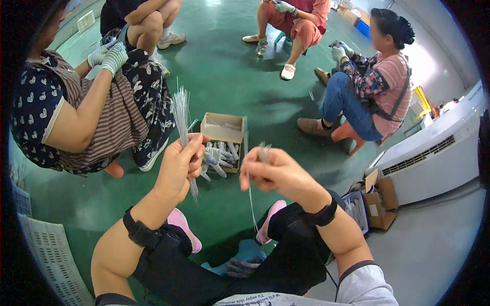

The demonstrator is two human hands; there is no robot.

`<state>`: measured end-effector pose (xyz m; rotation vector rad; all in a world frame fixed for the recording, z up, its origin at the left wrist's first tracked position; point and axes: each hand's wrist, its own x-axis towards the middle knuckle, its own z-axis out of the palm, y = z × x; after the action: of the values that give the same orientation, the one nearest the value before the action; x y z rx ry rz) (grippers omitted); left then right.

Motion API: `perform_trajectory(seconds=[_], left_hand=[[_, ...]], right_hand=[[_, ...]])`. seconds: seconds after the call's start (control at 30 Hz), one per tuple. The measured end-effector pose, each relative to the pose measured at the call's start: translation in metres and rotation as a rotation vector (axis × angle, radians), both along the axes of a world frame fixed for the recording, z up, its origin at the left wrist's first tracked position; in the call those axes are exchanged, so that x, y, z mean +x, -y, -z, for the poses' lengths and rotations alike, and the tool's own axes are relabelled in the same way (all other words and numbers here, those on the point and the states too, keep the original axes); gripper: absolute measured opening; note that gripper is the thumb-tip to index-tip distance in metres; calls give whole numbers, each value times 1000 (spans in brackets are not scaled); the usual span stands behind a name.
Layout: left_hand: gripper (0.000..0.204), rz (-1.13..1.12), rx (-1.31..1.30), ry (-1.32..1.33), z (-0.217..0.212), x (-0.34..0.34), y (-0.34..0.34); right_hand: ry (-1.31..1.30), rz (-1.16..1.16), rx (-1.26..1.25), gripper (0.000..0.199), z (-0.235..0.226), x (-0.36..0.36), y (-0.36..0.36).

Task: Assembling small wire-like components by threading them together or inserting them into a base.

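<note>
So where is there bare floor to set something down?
The green floor is bare beyond the open box, and rightward to the nearer brown shoe. Crowded: the box's near part, packed with pale items, and the blue item between the pink shoes.

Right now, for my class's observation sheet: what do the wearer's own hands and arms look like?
The left hand and right hand are ungloved. The left strap, worn near the wrist, is black with a boxy dark module; the right strap is also black. The right sleeve is short and light grey, with a dark hem.
</note>
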<state>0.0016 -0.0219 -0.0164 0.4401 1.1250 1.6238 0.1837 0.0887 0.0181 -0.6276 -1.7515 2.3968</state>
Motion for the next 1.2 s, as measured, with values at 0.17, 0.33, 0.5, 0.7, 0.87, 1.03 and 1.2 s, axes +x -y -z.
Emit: perform_trajectory(seconds=[0.17, 0.33, 0.5, 0.7, 0.87, 1.03, 1.2], left_hand=[[27, 116, 31, 47, -7, 6, 3], [28, 140, 60, 93, -7, 7, 4], [28, 152, 60, 104, -4, 5, 4], [26, 278, 35, 91, -8, 8, 6], [28, 302, 45, 120, -6, 10, 5], [31, 288, 19, 87, -3, 13, 5], [26, 254, 35, 146, -10, 13, 5]], right_hand=[[113, -183, 155, 19, 7, -6, 12], [177, -177, 175, 18, 5, -6, 12], [178, -188, 165, 19, 5, -7, 12], [144, -147, 96, 17, 7, -6, 12], [118, -149, 80, 17, 7, -5, 12], [107, -154, 69, 18, 7, -3, 11], [98, -117, 99, 19, 9, -4, 10]])
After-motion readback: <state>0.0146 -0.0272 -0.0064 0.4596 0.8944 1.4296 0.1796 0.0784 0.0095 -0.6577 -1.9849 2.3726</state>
